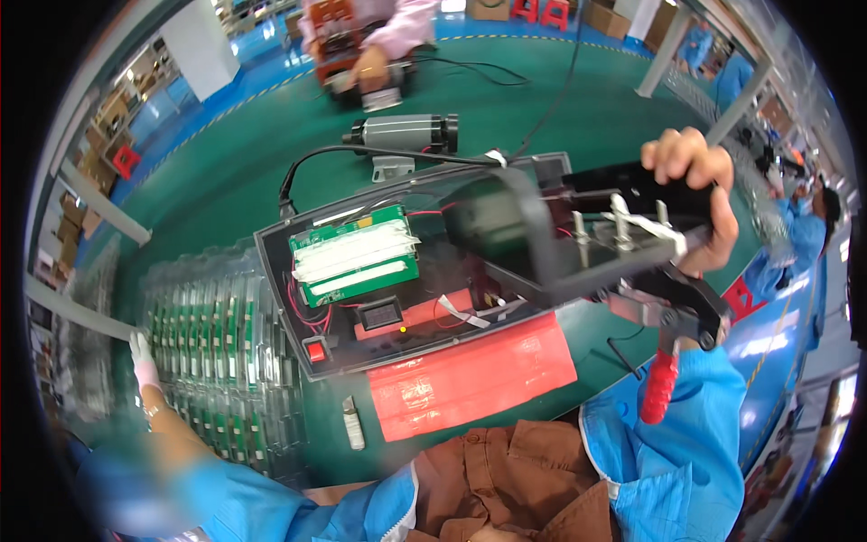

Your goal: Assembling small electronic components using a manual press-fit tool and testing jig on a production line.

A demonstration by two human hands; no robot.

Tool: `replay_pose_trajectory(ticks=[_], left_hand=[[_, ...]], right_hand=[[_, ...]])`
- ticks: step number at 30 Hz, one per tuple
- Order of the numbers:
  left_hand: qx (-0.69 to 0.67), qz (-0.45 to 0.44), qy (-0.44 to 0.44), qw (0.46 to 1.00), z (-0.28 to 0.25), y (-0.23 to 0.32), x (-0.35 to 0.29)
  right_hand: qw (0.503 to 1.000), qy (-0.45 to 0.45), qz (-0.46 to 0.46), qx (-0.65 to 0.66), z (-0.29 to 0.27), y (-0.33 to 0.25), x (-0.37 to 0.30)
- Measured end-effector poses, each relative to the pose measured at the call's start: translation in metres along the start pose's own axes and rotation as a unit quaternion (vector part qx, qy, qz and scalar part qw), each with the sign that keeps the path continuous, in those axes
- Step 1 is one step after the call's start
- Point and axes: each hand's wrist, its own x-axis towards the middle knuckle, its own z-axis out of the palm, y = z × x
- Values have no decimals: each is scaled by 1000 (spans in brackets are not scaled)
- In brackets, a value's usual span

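Note:
My right hand (691,172) is wrapped round the end of a black plastic housing part (578,257) with upright metal screws and a white tie. This part is tilted over the right end of a long black case (334,366). Inside the case are a green circuit board (397,230) with white strips, a small display (379,314) and a red rocker switch (315,350). Below my right hand is a toggle clamp (664,312) with a red grip. Far to the left, my left hand (146,369), with white finger covers, has its fingers stretched beside clear trays (208,339) of small green boards.
A red bubble-wrap sheet (474,379) lies in front of the case, with a small pale cutter-like tool (352,425) beside it. Behind stands a grey cylindrical motor (402,134) on a bracket. Across the green table (506,99), a person in pink handles an orange device (332,36).

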Motion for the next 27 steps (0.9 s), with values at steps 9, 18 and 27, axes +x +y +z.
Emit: replay_pose_trajectory(ticks=[9, 18, 27], left_hand=[[-129, 127, 77, 980, -54, 198, -71], [-47, 234, -84, 968, -20, 349, -166], [-349, 70, -66, 932, 55, 325, -224]], right_hand=[[998, -20, 19, 54, -12, 6, -1], [980, 24, -26, -196, -1, -20, -5], [759, -331, -292, -479, 39, -90, -53]])
